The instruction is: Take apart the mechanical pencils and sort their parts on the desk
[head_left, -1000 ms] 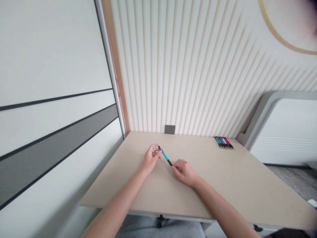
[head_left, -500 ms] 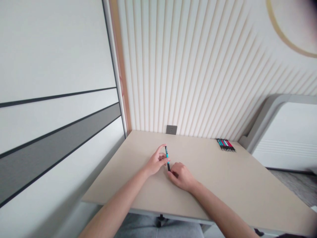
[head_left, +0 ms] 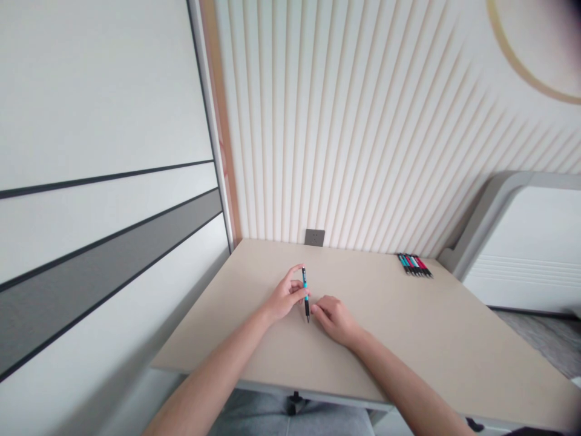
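A blue and black click pen stands nearly upright, tip down, over the middle of the desk. Thumb and fingers of my left hand pinch its barrel, and the index finger reaches to its top end. Just right of the pen's tip is my right hand, its fingers curled in and apart from the pen. Whether anything lies inside those curled fingers is hidden.
Several pens in blue, red and white lie side by side at the desk's far right. Behind it, a dark socket sits on the ribbed wall. A white cabinet borders the left.
My right hand has let go of the pen's lower end and shifted slightly right, so the tip now shows. The pen stays in my left hand, tilted a little differently.
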### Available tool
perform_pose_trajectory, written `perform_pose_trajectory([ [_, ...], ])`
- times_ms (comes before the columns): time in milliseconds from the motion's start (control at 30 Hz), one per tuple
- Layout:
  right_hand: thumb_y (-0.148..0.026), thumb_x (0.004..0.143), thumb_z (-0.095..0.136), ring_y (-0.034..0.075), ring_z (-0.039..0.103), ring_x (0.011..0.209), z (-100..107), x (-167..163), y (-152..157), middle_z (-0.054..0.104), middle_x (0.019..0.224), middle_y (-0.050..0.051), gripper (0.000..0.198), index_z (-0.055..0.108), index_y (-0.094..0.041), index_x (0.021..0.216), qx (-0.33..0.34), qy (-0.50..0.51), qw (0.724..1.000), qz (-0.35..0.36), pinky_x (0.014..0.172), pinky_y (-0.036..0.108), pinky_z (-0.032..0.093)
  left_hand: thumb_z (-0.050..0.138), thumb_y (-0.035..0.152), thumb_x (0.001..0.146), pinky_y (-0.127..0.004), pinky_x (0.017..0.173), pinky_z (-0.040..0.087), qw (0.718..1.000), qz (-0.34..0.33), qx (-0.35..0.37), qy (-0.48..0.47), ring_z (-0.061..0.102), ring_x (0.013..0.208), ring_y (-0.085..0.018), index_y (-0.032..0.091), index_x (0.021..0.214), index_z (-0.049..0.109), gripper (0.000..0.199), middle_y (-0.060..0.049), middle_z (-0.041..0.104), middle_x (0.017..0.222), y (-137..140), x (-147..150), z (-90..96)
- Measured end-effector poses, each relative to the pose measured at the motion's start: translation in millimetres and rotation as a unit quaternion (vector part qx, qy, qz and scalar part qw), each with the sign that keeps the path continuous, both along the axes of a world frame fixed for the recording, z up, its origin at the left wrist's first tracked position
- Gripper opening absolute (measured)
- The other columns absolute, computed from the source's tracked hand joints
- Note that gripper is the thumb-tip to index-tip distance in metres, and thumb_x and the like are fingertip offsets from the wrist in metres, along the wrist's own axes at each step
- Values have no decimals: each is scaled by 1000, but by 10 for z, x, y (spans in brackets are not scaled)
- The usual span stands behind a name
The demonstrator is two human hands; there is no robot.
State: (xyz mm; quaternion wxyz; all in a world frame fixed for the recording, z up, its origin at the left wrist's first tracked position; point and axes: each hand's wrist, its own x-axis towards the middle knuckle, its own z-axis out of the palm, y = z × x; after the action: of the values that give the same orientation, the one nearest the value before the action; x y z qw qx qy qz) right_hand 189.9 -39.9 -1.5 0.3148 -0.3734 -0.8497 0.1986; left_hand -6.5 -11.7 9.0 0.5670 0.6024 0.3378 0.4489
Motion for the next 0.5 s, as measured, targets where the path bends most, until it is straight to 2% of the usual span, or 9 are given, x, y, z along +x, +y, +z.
perform_pose_trajectory([
  [67, -44, 98, 35, 17, 54, 67, -3, 0, 2, 60, 68, 5, 44, 61, -20, 73, -3, 3, 1000, 0, 67, 29, 39, 69, 31, 79, -22, 62, 43, 1000, 4, 1, 3, 57, 65, -10, 21, 141, 31, 73, 2, 59, 76, -9, 4, 18],
  [367, -41, 99, 37, 15, 52, 65, 2, 4, 0, 58, 66, 3, 42, 58, -19, 69, -5, -4, 1000, 7, 65, 27, 37, 69, 34, 79, -21, 60, 42, 1000, 8, 1, 2, 56, 62, -10, 21, 141, 31, 74, 1, 60, 76, -20, 18, 36],
  [500, -39, 99, 38, 16, 54, 67, 12, 7, -8, 60, 68, 4, 41, 59, -19, 70, -9, -4, 1000, 13, 66, 27, 38, 67, 35, 82, -22, 62, 43, 1000, 11, -1, -3, 57, 65, -10, 24, 148, 19, 83, 0, 62, 79, -23, 8, 35],
])
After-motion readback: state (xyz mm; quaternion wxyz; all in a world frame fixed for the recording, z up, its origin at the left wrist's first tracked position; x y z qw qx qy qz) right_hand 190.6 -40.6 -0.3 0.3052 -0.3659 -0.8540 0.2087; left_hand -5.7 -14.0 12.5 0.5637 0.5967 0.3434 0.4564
